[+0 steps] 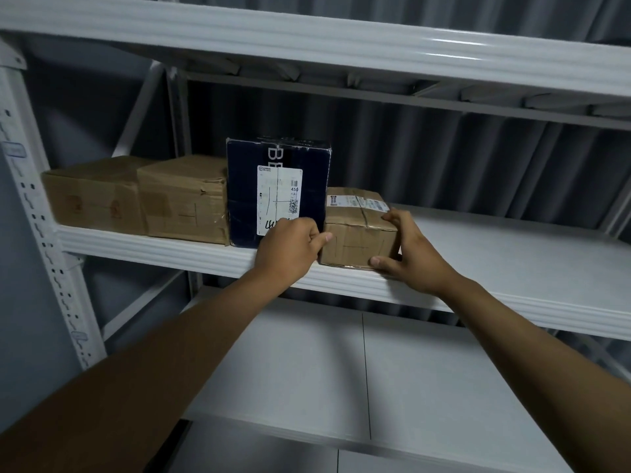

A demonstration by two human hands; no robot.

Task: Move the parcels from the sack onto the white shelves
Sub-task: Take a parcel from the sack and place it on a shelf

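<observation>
White shelf (512, 264) with four parcels (184, 199)

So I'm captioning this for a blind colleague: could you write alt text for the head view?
Both hands hold a small brown cardboard box on a white shelf, the left hand at its left edge and the right hand round its right corner. It stands next to a taller dark blue box, with two more brown boxes further left.
</observation>
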